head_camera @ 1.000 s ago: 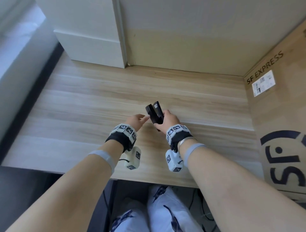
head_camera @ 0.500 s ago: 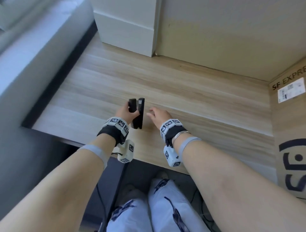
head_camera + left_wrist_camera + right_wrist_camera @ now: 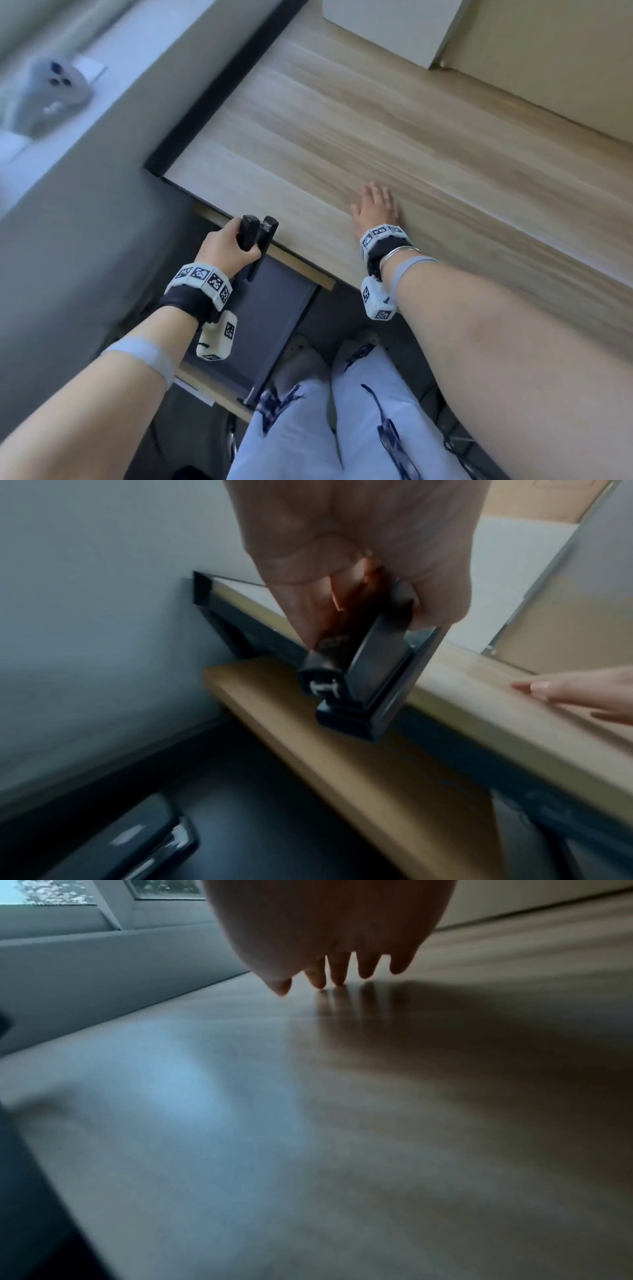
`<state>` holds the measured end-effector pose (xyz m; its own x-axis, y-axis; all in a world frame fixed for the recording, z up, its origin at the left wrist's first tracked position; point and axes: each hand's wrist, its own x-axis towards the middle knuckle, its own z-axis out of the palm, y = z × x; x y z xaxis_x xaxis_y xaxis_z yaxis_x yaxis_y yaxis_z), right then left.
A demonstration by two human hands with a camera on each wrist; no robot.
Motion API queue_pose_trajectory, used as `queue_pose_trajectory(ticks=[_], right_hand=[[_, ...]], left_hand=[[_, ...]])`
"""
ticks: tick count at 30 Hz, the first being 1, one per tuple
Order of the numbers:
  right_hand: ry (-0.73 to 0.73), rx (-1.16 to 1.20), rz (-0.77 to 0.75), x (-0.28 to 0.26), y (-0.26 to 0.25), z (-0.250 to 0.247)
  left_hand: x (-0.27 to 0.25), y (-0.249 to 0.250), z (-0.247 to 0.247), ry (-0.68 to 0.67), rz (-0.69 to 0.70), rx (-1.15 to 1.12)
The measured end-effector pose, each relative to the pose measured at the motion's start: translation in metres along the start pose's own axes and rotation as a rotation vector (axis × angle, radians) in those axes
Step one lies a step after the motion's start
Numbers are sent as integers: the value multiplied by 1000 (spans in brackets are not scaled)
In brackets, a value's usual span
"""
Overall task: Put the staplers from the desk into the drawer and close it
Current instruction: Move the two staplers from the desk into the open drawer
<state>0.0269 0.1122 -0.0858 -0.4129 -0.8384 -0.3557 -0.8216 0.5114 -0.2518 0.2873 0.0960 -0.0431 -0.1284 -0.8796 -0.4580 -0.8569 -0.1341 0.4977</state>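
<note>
My left hand (image 3: 226, 245) grips a black stapler (image 3: 255, 236) upright, just off the desk's front edge and over the open dark drawer (image 3: 270, 329). The left wrist view shows the same stapler (image 3: 359, 680) pinched between thumb and fingers, nose down, above the drawer's wooden back rail (image 3: 342, 750). Another black stapler (image 3: 130, 842) lies inside the drawer, bottom left. My right hand (image 3: 375, 209) rests flat on the wooden desk (image 3: 376, 137), fingers (image 3: 339, 972) straight and holding nothing.
A white box (image 3: 394, 31) stands at the desk's far side against the wall. A grey wall and a windowsill with a white device (image 3: 58, 89) lie to the left. My knees in light patterned trousers (image 3: 325, 421) are below the drawer.
The stapler passed from my right hand to my left, which carried it left and off the desk edge over the drawer. My right hand flattened on the desk. The head view swung left.
</note>
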Motion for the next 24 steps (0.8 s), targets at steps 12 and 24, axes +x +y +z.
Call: queue_pose_trajectory(ticks=[12,24], right_hand=[[266,-95,25,-7,-1,46],[314,-146,21,-1,4,53]], left_hand=[[10,-92,98,-169,-197,215],[40,-138,197,-354,-317,303]])
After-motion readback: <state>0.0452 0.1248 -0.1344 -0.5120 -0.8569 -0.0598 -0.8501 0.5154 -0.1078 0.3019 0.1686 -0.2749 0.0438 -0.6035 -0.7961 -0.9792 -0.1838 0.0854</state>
